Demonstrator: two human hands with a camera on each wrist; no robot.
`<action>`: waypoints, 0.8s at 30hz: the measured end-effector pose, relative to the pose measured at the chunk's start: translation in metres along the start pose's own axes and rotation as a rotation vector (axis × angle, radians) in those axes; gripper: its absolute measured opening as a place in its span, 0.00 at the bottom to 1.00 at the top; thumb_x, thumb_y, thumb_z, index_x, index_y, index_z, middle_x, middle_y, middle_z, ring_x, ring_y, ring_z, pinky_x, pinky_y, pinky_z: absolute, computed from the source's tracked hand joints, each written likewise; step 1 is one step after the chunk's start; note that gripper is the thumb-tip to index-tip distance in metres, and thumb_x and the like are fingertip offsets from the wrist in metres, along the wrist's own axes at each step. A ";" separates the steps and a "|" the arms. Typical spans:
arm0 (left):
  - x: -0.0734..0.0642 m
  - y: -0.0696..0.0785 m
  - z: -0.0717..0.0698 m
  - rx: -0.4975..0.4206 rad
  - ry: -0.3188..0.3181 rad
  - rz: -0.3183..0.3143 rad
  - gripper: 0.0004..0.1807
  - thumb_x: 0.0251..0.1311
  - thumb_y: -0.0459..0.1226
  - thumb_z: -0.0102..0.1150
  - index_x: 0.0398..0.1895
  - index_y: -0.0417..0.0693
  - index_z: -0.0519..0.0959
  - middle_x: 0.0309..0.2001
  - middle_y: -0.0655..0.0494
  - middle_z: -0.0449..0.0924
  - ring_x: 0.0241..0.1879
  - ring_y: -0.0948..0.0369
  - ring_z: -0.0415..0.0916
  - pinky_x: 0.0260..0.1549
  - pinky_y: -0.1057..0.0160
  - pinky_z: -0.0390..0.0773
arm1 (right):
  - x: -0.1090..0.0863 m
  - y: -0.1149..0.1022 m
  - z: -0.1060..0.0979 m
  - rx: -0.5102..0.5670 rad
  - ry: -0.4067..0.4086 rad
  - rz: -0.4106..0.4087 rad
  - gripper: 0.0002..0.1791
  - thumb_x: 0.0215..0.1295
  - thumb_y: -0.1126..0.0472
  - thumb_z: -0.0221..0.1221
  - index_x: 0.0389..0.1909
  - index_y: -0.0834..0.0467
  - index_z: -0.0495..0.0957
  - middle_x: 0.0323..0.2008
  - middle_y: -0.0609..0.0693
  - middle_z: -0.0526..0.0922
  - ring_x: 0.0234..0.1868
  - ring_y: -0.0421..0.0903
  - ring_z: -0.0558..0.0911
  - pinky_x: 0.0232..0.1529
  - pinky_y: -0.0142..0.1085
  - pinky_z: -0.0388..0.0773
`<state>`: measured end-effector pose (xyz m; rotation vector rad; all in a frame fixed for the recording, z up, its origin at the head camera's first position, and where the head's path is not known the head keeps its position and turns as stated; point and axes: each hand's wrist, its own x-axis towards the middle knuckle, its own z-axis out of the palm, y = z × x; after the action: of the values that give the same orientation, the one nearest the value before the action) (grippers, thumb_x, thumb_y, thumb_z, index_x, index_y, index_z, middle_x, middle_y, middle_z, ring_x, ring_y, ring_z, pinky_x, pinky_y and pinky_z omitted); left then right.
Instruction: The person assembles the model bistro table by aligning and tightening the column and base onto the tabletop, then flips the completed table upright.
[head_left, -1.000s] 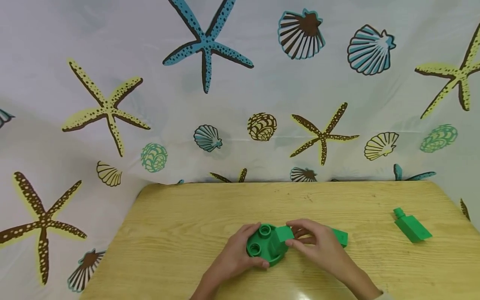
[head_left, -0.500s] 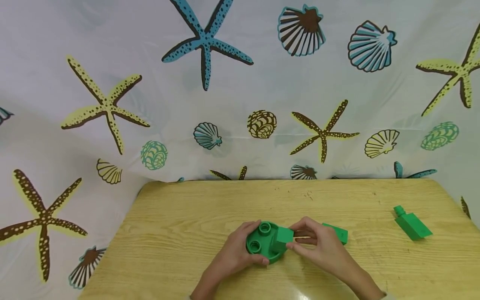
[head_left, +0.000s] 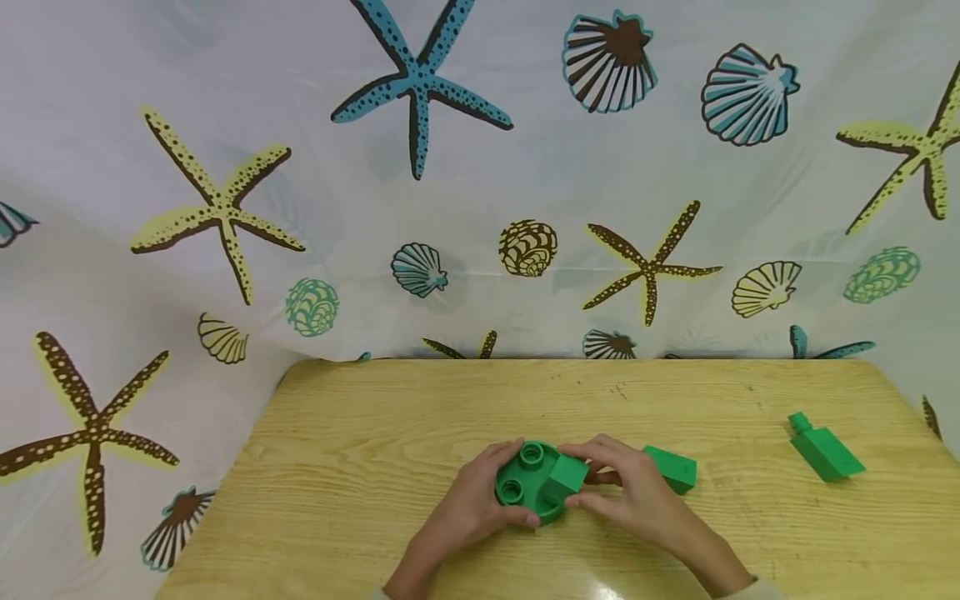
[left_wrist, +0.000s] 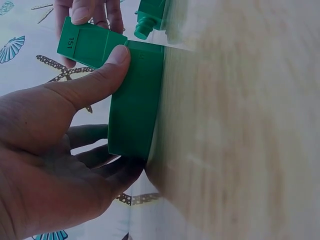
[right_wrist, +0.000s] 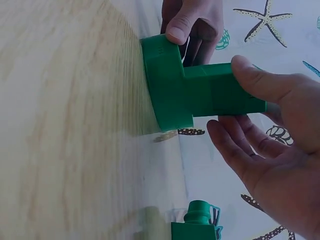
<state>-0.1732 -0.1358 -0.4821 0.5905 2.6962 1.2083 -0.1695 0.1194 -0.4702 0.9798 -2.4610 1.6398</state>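
Note:
A round green base (head_left: 531,477) sits on the table, two threaded round sockets showing on its upper face. My left hand (head_left: 474,500) grips its rim, thumb at the near side and fingers around the far side. From the base's right part a rectangular green leg (head_left: 567,477) stands up. My right hand (head_left: 633,496) pinches this leg near its top between thumb and fingers. In the right wrist view the leg (right_wrist: 220,90) meets the base (right_wrist: 167,85) directly. Its lower end is hidden. The left wrist view shows the number 151 on the leg (left_wrist: 90,44).
Another green leg (head_left: 671,469) lies on the wooden table (head_left: 375,433) just beyond my right hand. Farther right lies a green leg (head_left: 825,452) with a threaded peg at its end. A cloth (head_left: 465,192) printed with starfish and shells hangs behind the table.
The upright leg has turned in place on the base, and its top face points differently. My right fingers have shifted farther around it. My left hand keeps its grip on the base.

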 end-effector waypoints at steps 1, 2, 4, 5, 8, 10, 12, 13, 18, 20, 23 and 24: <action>0.000 0.000 0.000 0.004 -0.002 -0.004 0.55 0.46 0.45 0.84 0.76 0.34 0.64 0.70 0.38 0.68 0.68 0.41 0.68 0.65 0.40 0.70 | 0.000 0.001 0.000 -0.009 -0.004 -0.007 0.27 0.62 0.58 0.73 0.62 0.58 0.80 0.46 0.49 0.82 0.40 0.44 0.84 0.45 0.41 0.87; 0.000 0.001 0.000 0.006 -0.005 -0.008 0.55 0.47 0.45 0.84 0.76 0.34 0.64 0.70 0.38 0.68 0.68 0.41 0.68 0.65 0.40 0.70 | 0.001 0.002 0.001 -0.018 -0.003 -0.010 0.27 0.62 0.58 0.73 0.62 0.59 0.80 0.45 0.48 0.82 0.40 0.43 0.84 0.45 0.41 0.87; 0.001 0.003 0.001 0.012 -0.010 -0.015 0.55 0.47 0.45 0.83 0.76 0.34 0.64 0.71 0.38 0.68 0.68 0.41 0.67 0.65 0.40 0.70 | 0.001 0.003 0.002 -0.041 0.009 0.000 0.27 0.61 0.58 0.73 0.60 0.57 0.80 0.45 0.47 0.82 0.39 0.42 0.83 0.44 0.40 0.87; 0.001 0.004 0.001 0.014 -0.013 -0.021 0.55 0.48 0.45 0.83 0.76 0.34 0.64 0.71 0.38 0.67 0.69 0.40 0.67 0.65 0.40 0.70 | 0.001 0.003 0.002 -0.053 0.016 0.004 0.27 0.60 0.58 0.74 0.60 0.57 0.81 0.45 0.47 0.82 0.39 0.42 0.83 0.44 0.40 0.87; 0.002 0.006 0.001 0.017 -0.016 -0.031 0.55 0.48 0.44 0.83 0.76 0.33 0.63 0.71 0.38 0.67 0.69 0.40 0.67 0.65 0.39 0.70 | 0.002 0.001 0.004 -0.090 0.043 0.009 0.26 0.59 0.57 0.75 0.58 0.58 0.81 0.46 0.46 0.83 0.40 0.42 0.83 0.44 0.41 0.87; 0.001 0.007 0.001 0.022 -0.010 -0.031 0.54 0.48 0.44 0.83 0.76 0.34 0.64 0.70 0.39 0.67 0.68 0.40 0.67 0.65 0.39 0.70 | 0.002 0.001 0.005 -0.111 0.059 0.005 0.26 0.58 0.58 0.75 0.57 0.57 0.81 0.46 0.46 0.83 0.40 0.43 0.83 0.44 0.42 0.87; 0.001 0.007 0.001 0.022 -0.003 -0.029 0.55 0.48 0.44 0.83 0.76 0.34 0.64 0.70 0.39 0.67 0.68 0.40 0.67 0.65 0.39 0.70 | 0.002 0.000 0.007 -0.113 0.072 0.003 0.26 0.57 0.58 0.76 0.57 0.57 0.82 0.46 0.46 0.83 0.42 0.43 0.84 0.44 0.42 0.87; 0.001 0.007 0.000 0.021 0.000 -0.029 0.55 0.47 0.44 0.84 0.76 0.34 0.64 0.70 0.39 0.67 0.69 0.40 0.67 0.65 0.39 0.70 | 0.002 0.000 0.007 -0.106 0.078 0.004 0.26 0.57 0.58 0.76 0.57 0.57 0.82 0.46 0.46 0.83 0.42 0.44 0.84 0.45 0.43 0.87; 0.001 0.007 -0.001 -0.001 -0.021 -0.039 0.55 0.50 0.44 0.82 0.77 0.34 0.62 0.72 0.38 0.65 0.70 0.39 0.64 0.66 0.38 0.68 | 0.001 -0.002 0.007 -0.050 0.062 0.036 0.29 0.57 0.58 0.75 0.60 0.58 0.81 0.47 0.46 0.83 0.48 0.46 0.84 0.49 0.43 0.86; 0.000 0.007 -0.001 -0.005 -0.032 -0.045 0.54 0.51 0.44 0.82 0.77 0.34 0.61 0.73 0.38 0.64 0.71 0.39 0.63 0.66 0.38 0.68 | 0.000 -0.004 0.004 -0.037 0.036 0.054 0.31 0.58 0.58 0.75 0.63 0.57 0.79 0.49 0.45 0.82 0.50 0.45 0.84 0.51 0.43 0.85; 0.000 0.009 -0.001 0.007 -0.034 -0.043 0.54 0.51 0.44 0.81 0.77 0.36 0.62 0.74 0.38 0.60 0.72 0.38 0.61 0.65 0.36 0.68 | -0.003 -0.007 -0.006 -0.031 0.020 0.059 0.31 0.59 0.59 0.75 0.64 0.55 0.78 0.51 0.45 0.82 0.52 0.46 0.83 0.53 0.45 0.84; -0.001 0.011 -0.001 0.012 -0.027 -0.039 0.53 0.52 0.44 0.81 0.77 0.37 0.62 0.75 0.38 0.59 0.72 0.37 0.60 0.65 0.36 0.68 | -0.004 -0.007 -0.011 -0.038 0.027 0.053 0.30 0.60 0.59 0.74 0.64 0.54 0.79 0.51 0.45 0.83 0.52 0.47 0.83 0.53 0.46 0.84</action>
<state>-0.1698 -0.1302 -0.4736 0.5487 2.6813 1.1669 -0.1665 0.1289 -0.4608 0.8892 -2.5123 1.6033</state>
